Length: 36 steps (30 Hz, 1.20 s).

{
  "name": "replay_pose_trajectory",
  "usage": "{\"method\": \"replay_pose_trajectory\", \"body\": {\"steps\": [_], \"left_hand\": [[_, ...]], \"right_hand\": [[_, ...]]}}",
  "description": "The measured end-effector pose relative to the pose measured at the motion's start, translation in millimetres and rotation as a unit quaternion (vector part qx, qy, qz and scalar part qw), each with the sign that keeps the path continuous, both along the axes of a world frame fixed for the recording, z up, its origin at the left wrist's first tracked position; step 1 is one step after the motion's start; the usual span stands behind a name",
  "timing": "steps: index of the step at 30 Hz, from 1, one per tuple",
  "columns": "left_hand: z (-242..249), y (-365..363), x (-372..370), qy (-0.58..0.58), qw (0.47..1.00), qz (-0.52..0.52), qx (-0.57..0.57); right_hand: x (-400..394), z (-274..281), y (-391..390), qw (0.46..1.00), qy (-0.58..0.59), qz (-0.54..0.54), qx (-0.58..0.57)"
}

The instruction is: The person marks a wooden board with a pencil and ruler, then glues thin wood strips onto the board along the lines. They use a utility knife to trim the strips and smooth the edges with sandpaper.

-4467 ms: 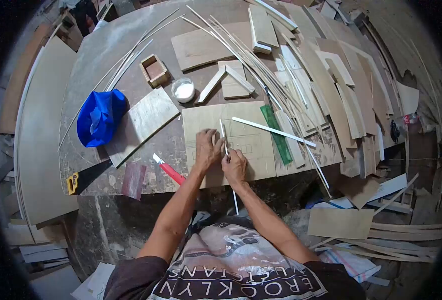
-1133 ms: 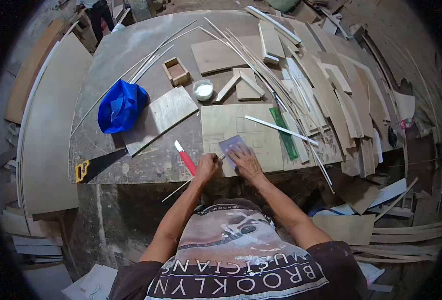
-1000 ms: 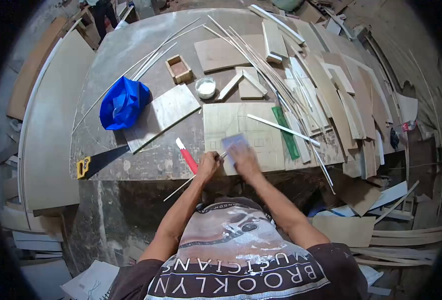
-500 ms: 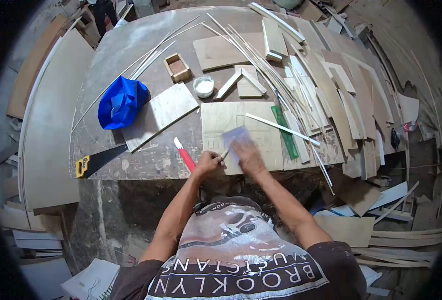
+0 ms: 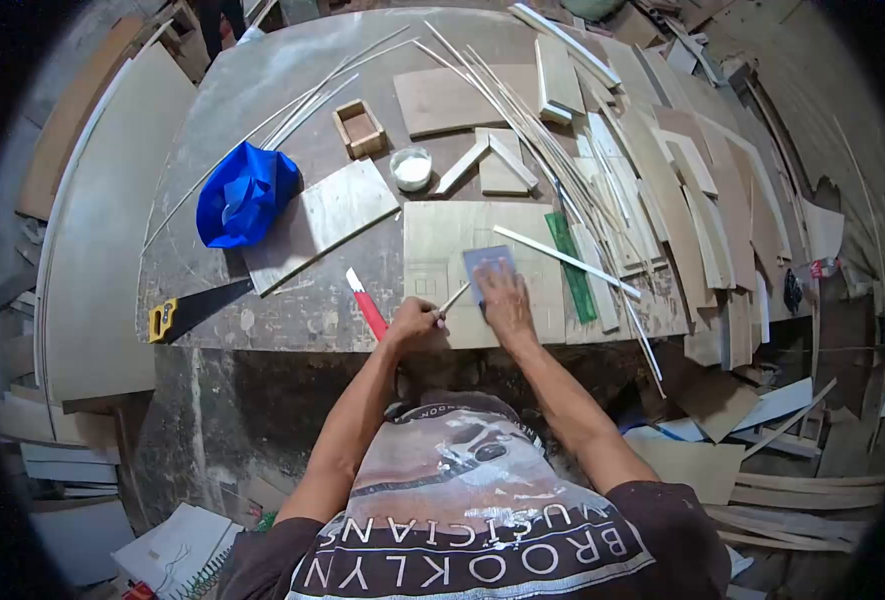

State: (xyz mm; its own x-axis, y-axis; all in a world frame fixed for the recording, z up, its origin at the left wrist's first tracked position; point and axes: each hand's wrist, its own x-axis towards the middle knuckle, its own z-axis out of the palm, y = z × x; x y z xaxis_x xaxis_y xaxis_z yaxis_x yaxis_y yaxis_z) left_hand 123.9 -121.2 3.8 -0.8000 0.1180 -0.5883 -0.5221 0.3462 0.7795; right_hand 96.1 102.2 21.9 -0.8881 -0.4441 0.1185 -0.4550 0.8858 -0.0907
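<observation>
Left hand [image 5: 415,316], lower middle of frame: fingers are curled closed, with a thin pale wooden stick [image 5: 454,297] pinched in them. Stick is angled up and right; its tip is at the lower left edge of a flat purple-grey rectangular sheet [image 5: 476,262], contact can't be told.

Right hand [image 5: 505,305], centre: opened out, fingers extended and laid flat on the sheet. Grip around the sheet's edges isn't seen.

Sheet is set over a tan rectangular wooden panel [image 5: 437,235] marked with pencil lines. Panel's near edge is lined up close to the front edge of the scuffed brown tabletop [image 5: 322,310]; that front edge is crossed by both forearms.

Room on the left of the panel: a red-handled cutter [image 5: 365,308] is placed just beside the left forearm, blade end up. Scuffed surface is left open from there to the black-bladed saw with yellow handle [image 5: 207,302], left of frame.

Room on the right is tighter: the panel's right edge is bordered by a green translucent strip [image 5: 579,295], crossed by a narrow white strip [image 5: 552,255] whose left end is laid over the panel. Stacked pale boards [image 5: 707,200] are packed beyond, right of frame.
</observation>
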Motion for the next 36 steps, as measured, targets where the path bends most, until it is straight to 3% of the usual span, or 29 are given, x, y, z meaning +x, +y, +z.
{"method": "replay_pose_trajectory", "body": {"steps": [1, 3, 5, 7, 9, 11, 12, 14, 18, 19, 21, 23, 24, 25, 27, 29, 31, 32, 35, 36], "left_hand": [[0.4, -1.4, -3.0, 0.003, 1.0, 0.002, -0.001], [-3.6, 0.6, -1.0, -0.007, 1.0, 0.001, 0.0], [-16.0, 1.8, -1.5, 0.0, 1.0, 0.008, -0.013], [-5.6, 2.9, 0.7, 0.01, 1.0, 0.006, 0.011], [7.6, 3.8, 0.8, 0.001, 1.0, -0.001, -0.006], [-7.1, 0.5, -1.1, 0.01, 1.0, -0.004, 0.018], [-18.7, 0.0, -3.1, 0.026, 0.999, -0.027, -0.033], [-23.3, 0.8, 4.2, 0.062, 0.997, -0.023, -0.031], [13.3, 17.6, -4.9, 0.161, 0.983, -0.056, -0.068], [24.3, 24.4, -10.1, 0.209, 0.971, -0.082, -0.082], [30.6, 31.6, -10.0, 0.179, 0.979, -0.087, -0.051], [20.3, 31.0, -12.1, 0.198, 0.974, -0.096, 0.054], [41.9, 29.0, -9.5, 0.208, 0.968, -0.139, 0.037], [53.7, 28.5, -6.8, 0.206, 0.967, -0.143, 0.04], [64.8, 24.8, -3.5, 0.054, 0.986, -0.155, 0.015], [33.5, 22.9, 3.9, 0.067, 0.989, -0.133, 0.024], [8.5, 28.6, 3.5, 0.178, 0.974, -0.14, 0.033], [1.2, 38.6, 2.3, 0.188, 0.972, -0.139, 0.025], [24.2, 64.8, -7.0, 0.184, 0.956, -0.201, 0.109], [22.4, 72.3, -10.2, 0.214, 0.948, -0.23, 0.045]], "right_hand": [[3.9, -4.2, -1.4, 1.0, 0.003, 0.002, -0.001], [14.2, -13.4, -0.1, 0.986, -0.013, 0.167, 0.02], [1.0, 8.8, 8.4, 0.995, -0.042, 0.087, -0.003], [-14.3, 13.7, 7.4, 0.999, 0.027, 0.024, -0.012], [-3.1, 24.0, -1.3, 0.987, -0.002, 0.156, -0.031], [3.3, 6.7, 8.1, 0.984, -0.045, 0.167, 0.032], [-7.1, 9.4, 14.9, 0.984, -0.042, 0.17, 0.034], [-21.6, 16.5, 29.0, 0.999, 0.018, -0.027, -0.016], [-6.6, 39.5, 6.8, 0.976, -0.043, 0.138, -0.162], [5.2, 47.0, -0.8, 0.986, -0.057, 0.14, -0.063], [3.6, 19.2, 9.0, 0.99, -0.018, 0.136, -0.023], [-1.0, 17.7, 28.4, 0.984, 0.011, 0.164, -0.065], [-1.7, 24.0, 34.3, 0.982, 0.016, 0.177, -0.071], [-2.9, 24.2, 40.5, 0.983, 0.014, 0.172, -0.07], [-5.2, 23.5, 52.7, 0.989, 0.02, 0.147, -0.01], [0.9, 33.6, 59.0, 0.993, 0.001, 0.116, 0.01], [12.5, 43.0, 62.8, 0.995, 0.038, 0.067, -0.07], [20.1, 41.7, 64.7, 0.993, 0.03, 0.099, -0.052], [41.7, 5.3, 71.3, 0.994, 0.004, 0.103, -0.027], [43.5, 4.1, 76.7, 0.994, 0.044, 0.094, -0.031]]}}
